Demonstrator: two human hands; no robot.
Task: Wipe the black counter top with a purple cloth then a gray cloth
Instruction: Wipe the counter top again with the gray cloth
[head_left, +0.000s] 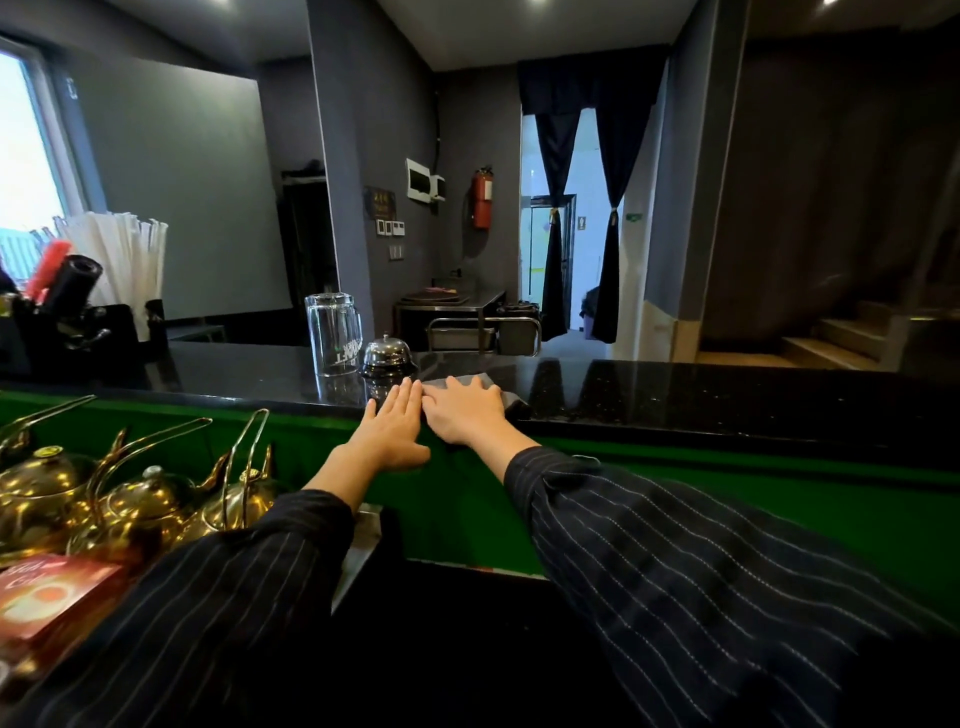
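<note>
The black counter top (675, 395) runs across the middle of the view, glossy and speckled. A gray cloth (511, 399) lies on it near the front edge, mostly covered by my right hand (465, 410), which presses flat on it with fingers spread. My left hand (392, 423) lies flat beside it, fingers together, over the counter's front edge, touching the right hand's fingertips. No purple cloth is in view.
A silver call bell (387, 356) and an upturned glass mug (332, 332) stand just beyond my left hand. Wrapped straws and a black holder (111, 291) sit at the far left. Brass teapots (130, 499) and a red box (47, 592) are below left.
</note>
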